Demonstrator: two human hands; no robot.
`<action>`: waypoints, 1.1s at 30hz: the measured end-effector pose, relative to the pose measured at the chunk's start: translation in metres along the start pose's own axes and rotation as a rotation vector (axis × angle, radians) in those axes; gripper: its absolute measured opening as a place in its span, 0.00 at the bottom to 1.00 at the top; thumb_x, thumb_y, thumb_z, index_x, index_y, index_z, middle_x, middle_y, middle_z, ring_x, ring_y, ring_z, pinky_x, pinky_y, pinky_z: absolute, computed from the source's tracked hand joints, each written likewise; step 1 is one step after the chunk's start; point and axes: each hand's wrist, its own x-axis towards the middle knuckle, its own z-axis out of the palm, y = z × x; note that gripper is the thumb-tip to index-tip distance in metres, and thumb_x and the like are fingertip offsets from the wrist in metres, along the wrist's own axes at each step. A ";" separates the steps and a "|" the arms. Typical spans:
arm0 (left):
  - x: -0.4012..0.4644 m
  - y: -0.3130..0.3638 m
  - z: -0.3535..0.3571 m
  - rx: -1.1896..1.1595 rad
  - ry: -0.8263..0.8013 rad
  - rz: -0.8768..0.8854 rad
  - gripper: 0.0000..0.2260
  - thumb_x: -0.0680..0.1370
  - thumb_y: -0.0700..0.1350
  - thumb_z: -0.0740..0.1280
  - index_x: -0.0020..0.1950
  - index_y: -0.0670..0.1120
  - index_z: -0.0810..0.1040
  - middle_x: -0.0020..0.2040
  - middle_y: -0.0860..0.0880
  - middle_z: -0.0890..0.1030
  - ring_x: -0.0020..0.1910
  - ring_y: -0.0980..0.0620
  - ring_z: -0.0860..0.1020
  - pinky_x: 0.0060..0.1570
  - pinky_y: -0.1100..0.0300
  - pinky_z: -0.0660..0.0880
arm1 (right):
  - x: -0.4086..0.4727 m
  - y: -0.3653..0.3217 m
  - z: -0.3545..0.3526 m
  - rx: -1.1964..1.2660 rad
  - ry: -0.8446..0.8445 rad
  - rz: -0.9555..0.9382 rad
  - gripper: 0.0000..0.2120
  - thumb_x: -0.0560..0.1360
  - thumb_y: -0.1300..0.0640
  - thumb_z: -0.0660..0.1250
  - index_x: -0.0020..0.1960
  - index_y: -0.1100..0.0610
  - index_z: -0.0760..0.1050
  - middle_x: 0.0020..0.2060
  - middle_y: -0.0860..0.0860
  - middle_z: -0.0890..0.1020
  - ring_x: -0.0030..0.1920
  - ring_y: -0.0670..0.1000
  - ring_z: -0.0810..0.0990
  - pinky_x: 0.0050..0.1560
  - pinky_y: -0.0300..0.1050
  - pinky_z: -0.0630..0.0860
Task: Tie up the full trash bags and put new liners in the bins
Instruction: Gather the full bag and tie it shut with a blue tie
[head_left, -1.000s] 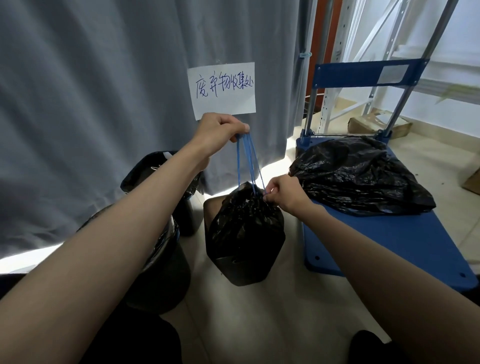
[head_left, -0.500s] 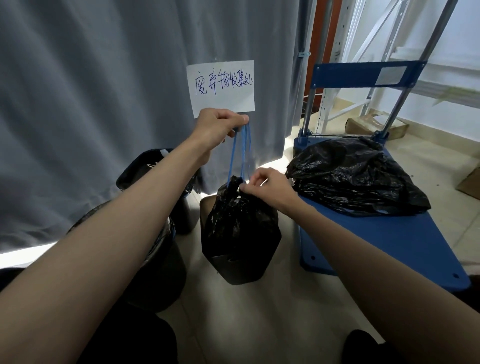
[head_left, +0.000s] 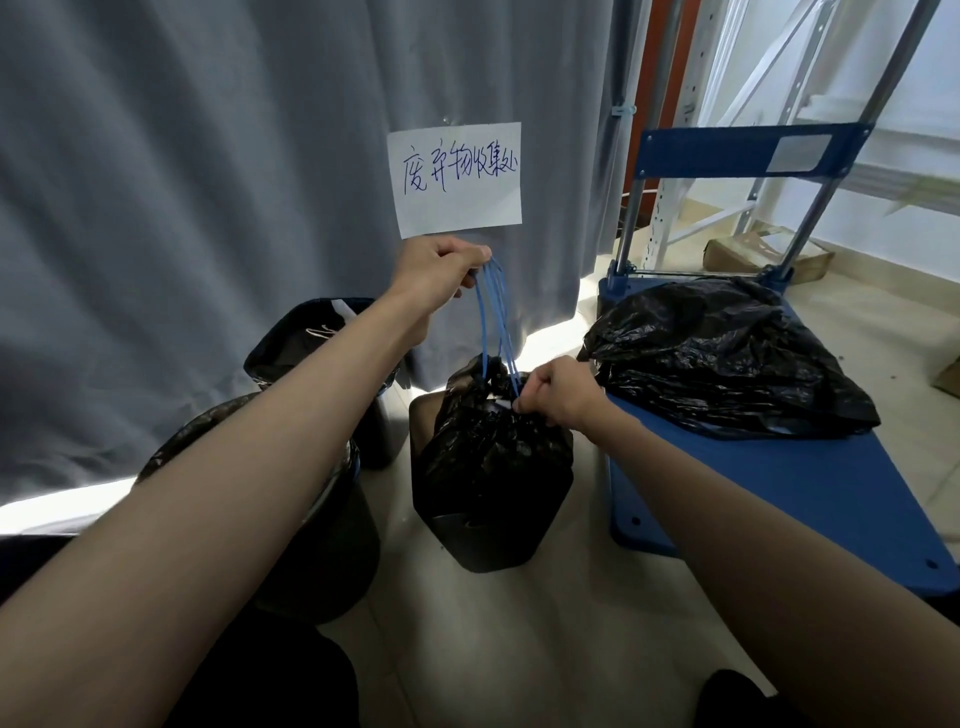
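Left hand fist curled around blue drawstrings, pulled up. Right hand fingers pinch black trash bag neck. Handwritten note on curtain reads 废弃物收集处.

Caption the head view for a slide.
Left hand pulls blue drawstrings up while right hand pinches the black bag's neck beside a blue cart.

Dim foreground, bright daylight behind

Daylight enters from about 2 o'clock and leaks under the curtain, streaking the floor; the black bags show faint sheen, forearms bulge with wide-angle distortion near the lower edges, focus stays fairly sharp.
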 end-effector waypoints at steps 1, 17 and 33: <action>0.000 0.002 0.001 0.001 -0.009 0.001 0.04 0.75 0.43 0.72 0.41 0.45 0.83 0.33 0.53 0.78 0.31 0.58 0.74 0.33 0.68 0.71 | 0.000 -0.001 0.003 0.009 0.017 0.000 0.04 0.69 0.63 0.75 0.39 0.60 0.81 0.41 0.55 0.84 0.45 0.54 0.83 0.48 0.49 0.81; 0.007 0.012 -0.012 -0.094 0.018 0.027 0.05 0.75 0.43 0.72 0.39 0.45 0.81 0.34 0.50 0.79 0.28 0.58 0.74 0.33 0.67 0.71 | -0.006 -0.024 0.006 0.522 0.139 -0.106 0.16 0.70 0.56 0.77 0.56 0.58 0.81 0.41 0.48 0.83 0.44 0.48 0.84 0.57 0.46 0.80; 0.011 0.005 -0.018 -0.139 0.082 0.041 0.06 0.75 0.42 0.73 0.38 0.44 0.79 0.34 0.49 0.79 0.28 0.58 0.75 0.33 0.67 0.74 | -0.009 -0.046 0.014 0.735 0.023 -0.082 0.07 0.73 0.61 0.73 0.47 0.65 0.83 0.41 0.59 0.86 0.40 0.53 0.85 0.45 0.43 0.81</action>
